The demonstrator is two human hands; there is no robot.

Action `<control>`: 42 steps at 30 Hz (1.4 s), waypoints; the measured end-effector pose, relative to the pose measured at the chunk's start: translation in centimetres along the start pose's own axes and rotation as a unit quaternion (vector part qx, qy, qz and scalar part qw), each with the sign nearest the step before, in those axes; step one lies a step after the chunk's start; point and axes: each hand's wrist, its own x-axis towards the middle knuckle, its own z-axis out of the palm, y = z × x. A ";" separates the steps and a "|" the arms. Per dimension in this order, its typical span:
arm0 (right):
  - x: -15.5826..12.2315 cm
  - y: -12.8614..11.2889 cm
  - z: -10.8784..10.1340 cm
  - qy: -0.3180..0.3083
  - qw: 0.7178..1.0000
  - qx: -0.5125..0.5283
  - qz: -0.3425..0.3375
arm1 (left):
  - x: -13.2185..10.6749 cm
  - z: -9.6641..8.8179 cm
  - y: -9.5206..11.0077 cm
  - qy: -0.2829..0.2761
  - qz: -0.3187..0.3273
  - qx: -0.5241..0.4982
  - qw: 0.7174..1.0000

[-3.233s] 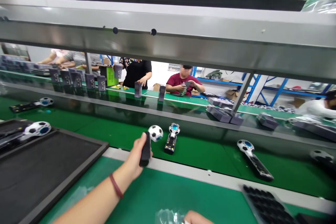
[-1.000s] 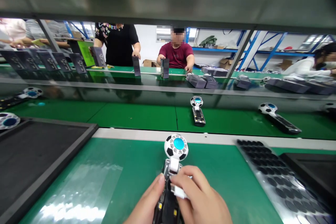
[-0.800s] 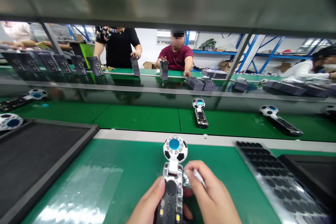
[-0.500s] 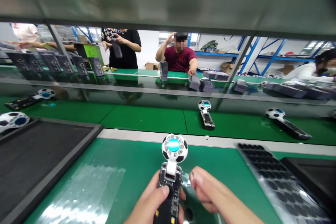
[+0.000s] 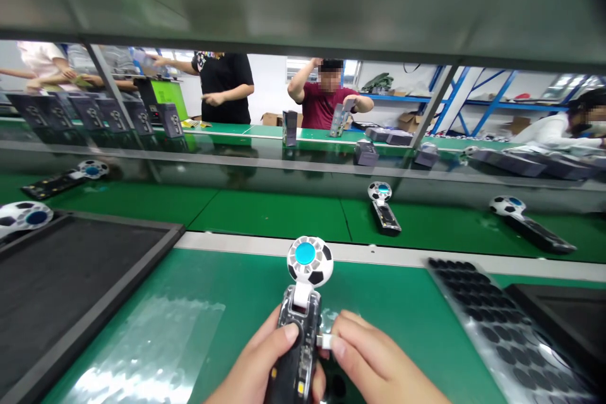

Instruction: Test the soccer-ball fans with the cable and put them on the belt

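My left hand (image 5: 258,356) grips a small handheld fan (image 5: 296,353) with a black, circuit-board-like handle, its thumb on the round dark spot in the middle. The fan's head (image 5: 310,262) is a round black-and-white football shape with a blue disc at its centre, and it points away from me. Between the fingertips of my right hand (image 5: 367,353) is a white cable plug (image 5: 326,341). Its tip meets the right edge of the handle; whether it sits inside a socket I cannot tell. The cable behind the plug is hidden by my fingers.
Similar fans (image 5: 386,208) lie spread along the green conveyor (image 5: 265,211) beyond the bench edge. To the left is a dark tray (image 5: 85,284); on the right, a sheet of black round stickers (image 5: 497,322) beside another dark tray (image 5: 563,309). Co-workers handle grey boxes (image 5: 170,120) across the line.
My right hand, formerly beside the fan with no plug visible, has brought a white plug against its side. The fan has shifted slightly left. Fans on the conveyor have moved right.
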 end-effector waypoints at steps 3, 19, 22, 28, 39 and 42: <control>0.0 0.3 -0.1 -0.008 0.999 -0.038 -0.006 | -0.1 0.5 0.5 0.007 -0.011 0.002 1.000; 0.3 1.9 -2.2 0.158 0.980 -0.022 0.115 | 1.8 -0.5 4.8 0.282 0.033 0.182 0.941; 0.8 3.4 -2.4 0.201 0.960 -0.128 0.144 | 5.6 -2.8 8.1 0.299 0.089 0.279 0.908; 1.7 6.2 -0.7 0.242 0.946 -0.192 0.102 | 14.3 -7.7 11.9 0.323 0.165 0.453 0.814; -4.8 1.0 -5.1 0.284 0.948 -0.118 0.075 | 3.1 0.7 3.1 0.086 0.197 0.708 0.673; -10.2 0.9 -4.4 0.160 0.984 0.032 0.068 | -3.9 1.5 -1.3 -0.015 0.141 0.684 0.715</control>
